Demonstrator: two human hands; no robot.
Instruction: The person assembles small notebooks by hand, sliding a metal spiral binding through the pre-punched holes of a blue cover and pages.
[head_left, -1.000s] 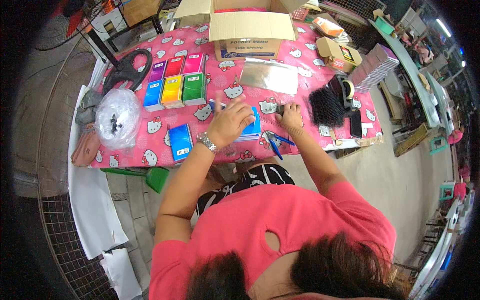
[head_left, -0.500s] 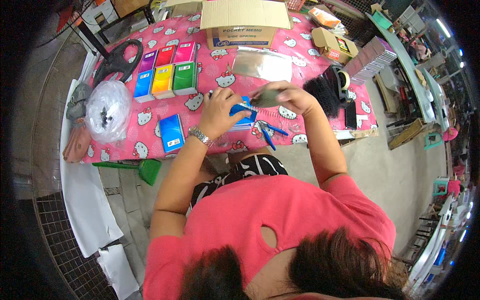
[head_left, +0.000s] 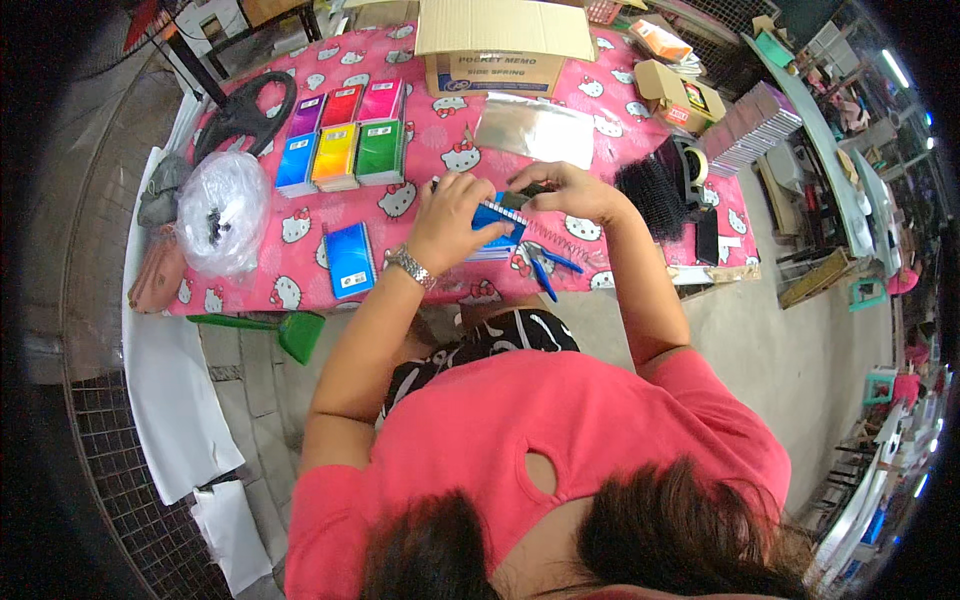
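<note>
A blue notebook (head_left: 512,238) lies near the table's front edge, a row of white marks along its upper edge. My left hand (head_left: 460,212), with a watch at the wrist, grips its left side, thumb over the cover. My right hand (head_left: 570,192) is closed on a small dark grey-green object (head_left: 538,189), partly hidden by the fingers, just above the notebook's far edge. A thin reddish spiral wire (head_left: 560,242) stretches from the notebook to the right. Blue-handled pliers (head_left: 548,268) lie just right of the notebook. Another blue notebook (head_left: 348,260) rests left of my left forearm.
Stacks of coloured notebooks (head_left: 337,148) stand at back left, near a clear plastic bag (head_left: 222,212). A cardboard box (head_left: 500,72) and clear plastic sheets (head_left: 535,130) sit behind my hands. To the right are black wire coils (head_left: 650,195), a tape dispenser (head_left: 692,172) and a phone (head_left: 706,236).
My right hand has come down and slightly left, bringing the grey-green object to the notebook's far edge. My left hand keeps its grip. The whole view has shifted slightly.
</note>
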